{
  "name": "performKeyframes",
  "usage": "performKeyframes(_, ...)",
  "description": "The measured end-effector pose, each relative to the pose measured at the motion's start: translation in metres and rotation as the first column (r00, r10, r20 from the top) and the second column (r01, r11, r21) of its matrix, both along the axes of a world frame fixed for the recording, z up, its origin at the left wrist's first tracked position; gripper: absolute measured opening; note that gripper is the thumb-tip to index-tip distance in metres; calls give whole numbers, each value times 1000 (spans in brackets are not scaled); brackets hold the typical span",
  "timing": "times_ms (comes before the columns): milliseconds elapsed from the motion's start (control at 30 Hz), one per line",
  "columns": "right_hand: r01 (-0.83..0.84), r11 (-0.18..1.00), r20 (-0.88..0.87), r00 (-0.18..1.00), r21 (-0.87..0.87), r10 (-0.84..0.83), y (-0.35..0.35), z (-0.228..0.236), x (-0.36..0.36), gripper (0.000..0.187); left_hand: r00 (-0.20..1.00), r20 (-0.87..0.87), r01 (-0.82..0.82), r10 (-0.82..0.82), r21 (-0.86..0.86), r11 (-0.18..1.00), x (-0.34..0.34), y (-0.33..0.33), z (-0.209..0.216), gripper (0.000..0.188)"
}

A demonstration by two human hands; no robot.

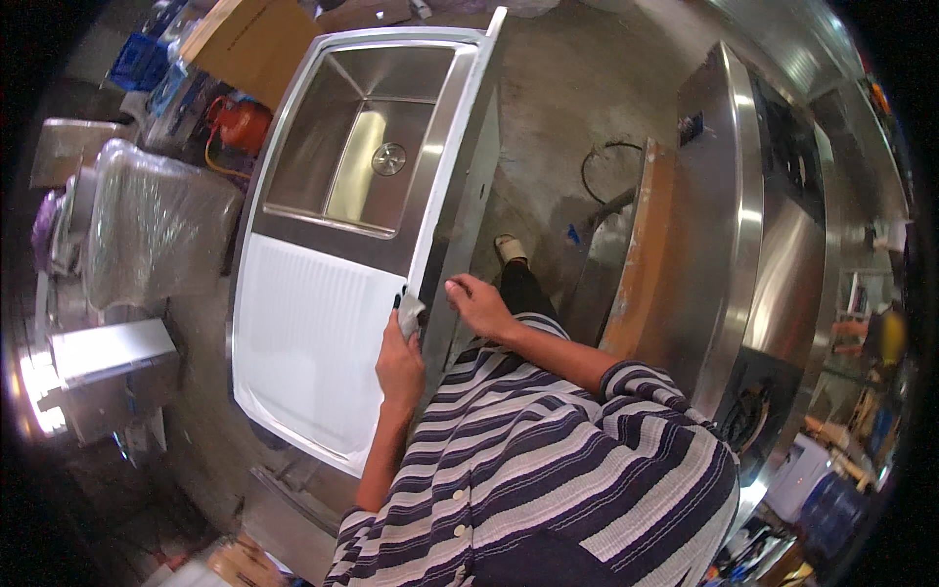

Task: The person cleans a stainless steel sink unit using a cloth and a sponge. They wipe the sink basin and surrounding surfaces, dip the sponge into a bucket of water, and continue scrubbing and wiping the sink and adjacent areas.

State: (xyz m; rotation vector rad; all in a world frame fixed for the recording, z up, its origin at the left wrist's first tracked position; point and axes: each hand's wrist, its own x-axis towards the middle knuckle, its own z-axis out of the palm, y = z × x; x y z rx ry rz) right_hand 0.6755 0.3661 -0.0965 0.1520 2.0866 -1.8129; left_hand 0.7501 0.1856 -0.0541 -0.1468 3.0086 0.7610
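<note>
A stainless steel sink unit point(337, 245) stands on my left, with a deep basin point(342, 166) and a round drain point(388, 158) at its far end. White film point(313, 342) covers the ribbed drainboard at the near end. At the unit's right edge my left hand point(399, 362) is closed on a small crumpled whitish piece point(411, 313), cloth or film, I cannot tell which. A small dark bit shows by its fingertips. My right hand point(479, 305) hovers just right of that edge, fingers curled in; what they hold, if anything, is hidden.
A long steel counter point(724, 225) with a brown board point(641, 245) along its side runs on my right. A dark hose point(587, 166) lies on the floor ahead. Beyond the sink's left side are a red gas cylinder point(240, 125), a cardboard box point(252, 44) and a film-wrapped item point(156, 225).
</note>
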Motion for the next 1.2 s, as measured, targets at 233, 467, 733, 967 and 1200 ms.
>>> performKeyframes(233, 169, 981, -601, 795, 98, -77, -27, 45, -7, 54, 986, -115, 125, -123, 11, 992, -68, 22, -2, 52)
performKeyframes(467, 19, 953, -456, 881, 303, 127, -56, 8, -38, 82, 979, 163, 87, -123, 209, 974, -93, 23, 4, 52)
performKeyframes(733, 281, 959, -638, 744, 34, -195, -6, 16, -120, 74, 965, -151, 234, -215, 120, 965, -144, 57, 4, 49)
performKeyframes(967, 458, 889, -546, 749, 16, -376, 98, -21, -226, 69, 977, -99, 186, -189, -39, 982, -265, 122, 1, 46)
performKeyframes(1200, 583, 809, -343, 776, 70, -530, 234, -45, -337, 65, 984, -85, 149, -157, -90, 985, -431, 206, -1, 45)
